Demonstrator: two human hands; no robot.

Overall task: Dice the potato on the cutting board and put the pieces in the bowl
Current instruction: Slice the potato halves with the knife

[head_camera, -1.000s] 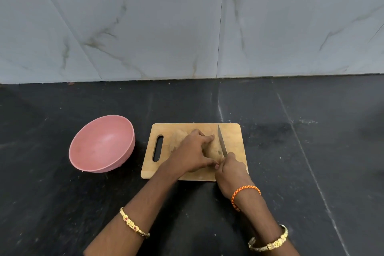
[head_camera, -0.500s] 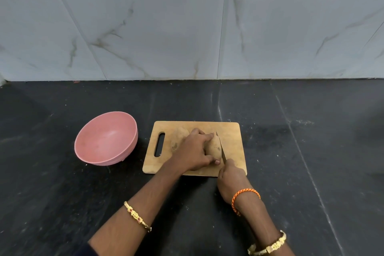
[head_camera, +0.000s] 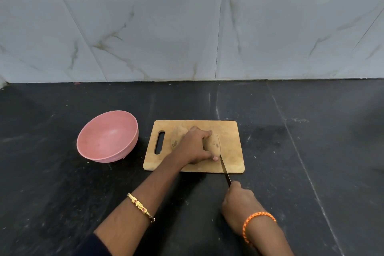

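Left hand [head_camera: 192, 146] grip holds potato [head_camera: 212, 144] on cutting board [head_camera: 230, 151]; right hand [head_camera: 239, 203] grip holds knife [head_camera: 224, 167], blade at potato's right end.

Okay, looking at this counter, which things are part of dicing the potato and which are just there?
In the job:
potato, gripped by the left hand
knife, held by the right hand
cutting board
pink bowl, nothing in it yet

Just there:
black counter
tiled wall
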